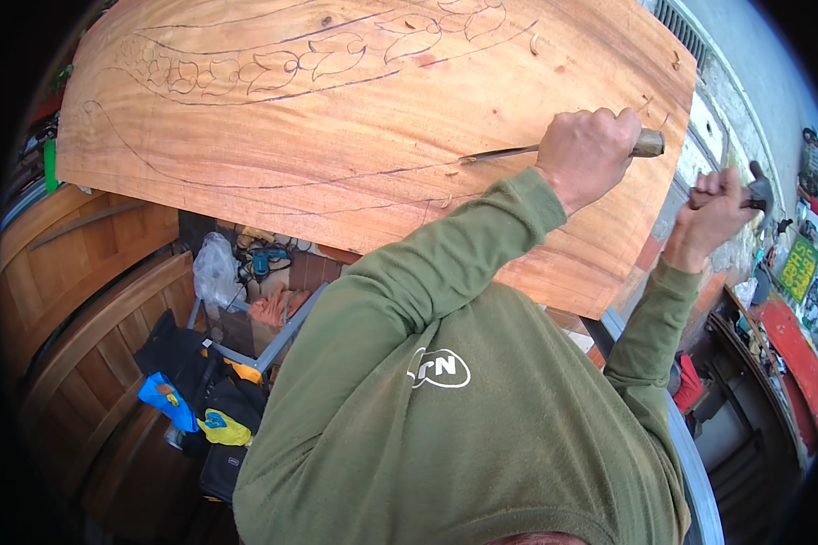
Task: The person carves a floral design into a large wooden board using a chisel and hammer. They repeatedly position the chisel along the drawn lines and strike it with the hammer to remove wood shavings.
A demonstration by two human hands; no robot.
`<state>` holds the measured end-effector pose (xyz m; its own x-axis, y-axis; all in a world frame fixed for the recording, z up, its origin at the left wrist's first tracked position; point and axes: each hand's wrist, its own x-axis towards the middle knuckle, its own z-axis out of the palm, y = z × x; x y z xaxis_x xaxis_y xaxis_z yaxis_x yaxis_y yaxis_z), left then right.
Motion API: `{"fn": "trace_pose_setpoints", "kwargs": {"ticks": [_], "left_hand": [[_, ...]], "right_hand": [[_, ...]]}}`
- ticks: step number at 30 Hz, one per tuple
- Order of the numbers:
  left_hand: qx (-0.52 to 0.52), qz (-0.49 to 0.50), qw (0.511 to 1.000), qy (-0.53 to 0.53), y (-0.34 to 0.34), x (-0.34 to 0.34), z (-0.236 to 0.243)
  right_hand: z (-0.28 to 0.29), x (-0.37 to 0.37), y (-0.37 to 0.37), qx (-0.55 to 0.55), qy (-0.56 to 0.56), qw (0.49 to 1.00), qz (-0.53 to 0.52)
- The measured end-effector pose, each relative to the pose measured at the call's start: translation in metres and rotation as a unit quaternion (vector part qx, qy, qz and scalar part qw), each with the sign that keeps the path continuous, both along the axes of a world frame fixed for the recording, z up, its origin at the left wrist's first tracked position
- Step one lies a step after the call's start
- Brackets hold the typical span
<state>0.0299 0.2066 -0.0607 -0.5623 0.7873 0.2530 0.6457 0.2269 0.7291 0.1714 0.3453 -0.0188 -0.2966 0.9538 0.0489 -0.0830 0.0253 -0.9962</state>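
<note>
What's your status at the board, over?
Left hand gripping chisel, tip at wooden board. Right hand holding hammer, right of board. Few small shavings on board.

Bright, soft light covers the wooden board (pixel 373 132), the lower left is dimmer, and fisheye distortion bends outer edges.

The left arm (pixel 445 254), bent at the elbow, extends to the far right – its wrist (pixel 559 193) bare beyond the sleeve, the left hand (pixel 589 154) curled into a firm fist, knuckles uppermost. The right arm (pixel 650 331), also bent, rises farther right – the right hand (pixel 711 218) raised, fingers folded into a grip.
</note>
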Motion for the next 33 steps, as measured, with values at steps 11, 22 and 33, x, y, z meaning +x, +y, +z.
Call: {"fn": "trace_pose_setpoints", "kwargs": {"ticks": [11,22,33], "left_hand": [[0.021,-0.024,0.999,-0.016,-0.007,0.001,0.002],[0.016,-0.01,1.0,-0.008,-0.012,-0.002,0.002],[0.022,-0.015,1.0,-0.008,-0.018,-0.007,0.004]], "right_hand": [[0.018,0.035,0.024,0.056,-0.031,0.998,-0.011],[0.019,0.031,0.036,0.014,0.02,0.997,-0.073],[0.04,0.025,0.027,0.034,-0.015,0.999,-0.026]]}}
